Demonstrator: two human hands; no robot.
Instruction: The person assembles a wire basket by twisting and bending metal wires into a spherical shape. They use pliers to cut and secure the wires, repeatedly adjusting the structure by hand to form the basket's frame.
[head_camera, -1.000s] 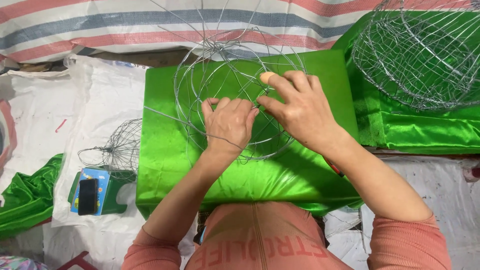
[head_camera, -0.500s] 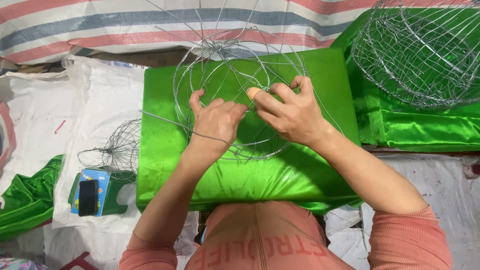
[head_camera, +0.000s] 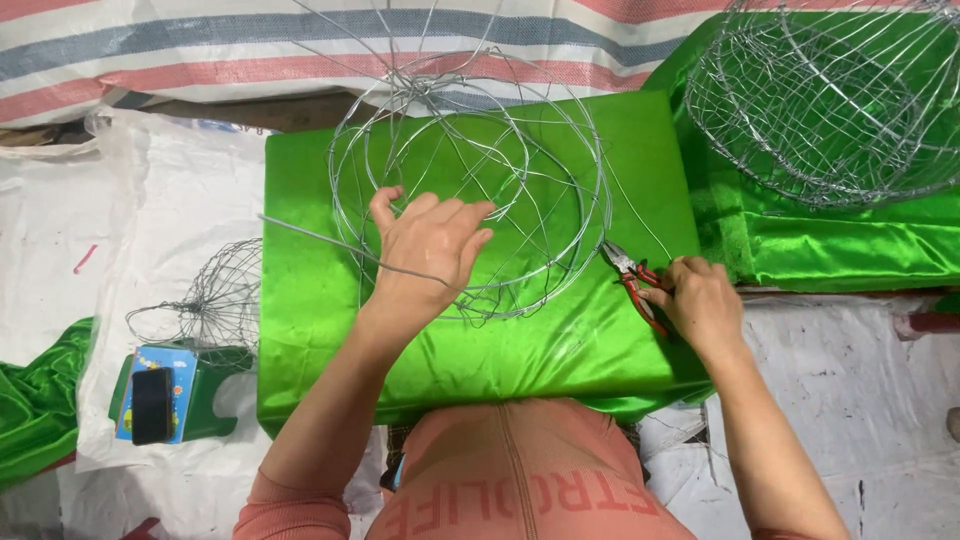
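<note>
Below, green satin cushion (head_camera: 470, 370) over white plastic sheet (head_camera: 130, 200), striped tarp (head_camera: 200, 50) behind. Round wire frame (head_camera: 560, 150) flat on cushion. Left hand (head_camera: 432, 245) spread wide, pressing frame. Right hand (head_camera: 700, 300) closed around red-handled pliers (head_camera: 632, 275), just beside frame, nose pointing up-left toward rim.

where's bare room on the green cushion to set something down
Free: the green cushion's left strip, crossed by one loose wire, and its near edge between left hand and right hand. Crowded: the middle under the wire frame, and the right edge by the red-handled pliers.
</note>
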